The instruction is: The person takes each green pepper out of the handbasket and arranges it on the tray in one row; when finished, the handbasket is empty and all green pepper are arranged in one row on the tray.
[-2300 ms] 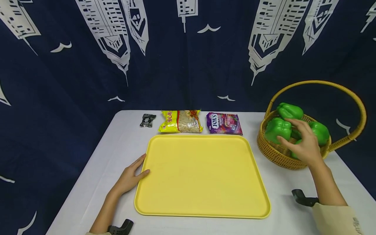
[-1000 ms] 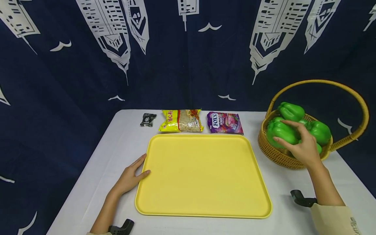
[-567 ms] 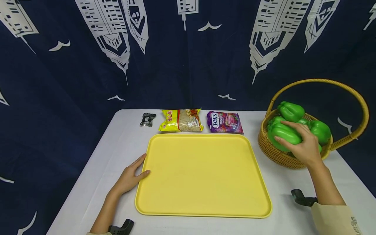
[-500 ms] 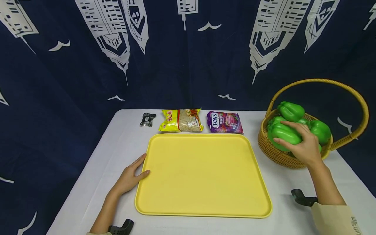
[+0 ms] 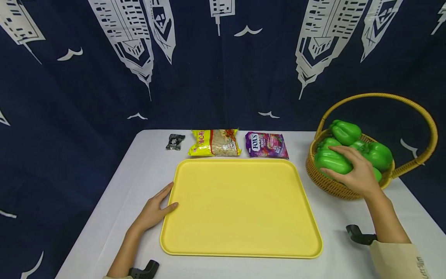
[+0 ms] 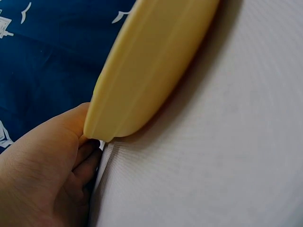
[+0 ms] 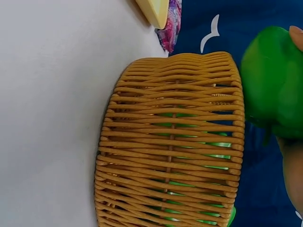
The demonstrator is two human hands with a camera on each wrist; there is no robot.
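A green bell pepper (image 5: 332,161) is gripped by my right hand (image 5: 360,174), thumb in front and fingers over its far side. In the right wrist view this pepper (image 7: 272,80) sits at the rim of the wicker basket (image 7: 170,142), its stem showing. Several other green peppers (image 5: 345,132) lie in the basket, partly hidden by the hand. My left hand (image 5: 151,213) holds the left edge of a yellow tray (image 5: 240,209), thumb over the rim and fingers along the outer side. The left wrist view shows the tray's side (image 6: 142,71) with fingers bent beside its corner.
Behind the tray lie a small black wrapped packet (image 5: 175,142), a yellow noodle-like bag (image 5: 215,143) and a purple Fox's candy bag (image 5: 266,145). The basket's tall handle (image 5: 379,96) arches over the peppers. A dark blue printed curtain (image 5: 223,77) hangs behind the white table (image 5: 115,193).
My right hand has taken hold of a pepper and raised it within the basket, then shifted slightly left with it. The left hand and tray have stayed put.
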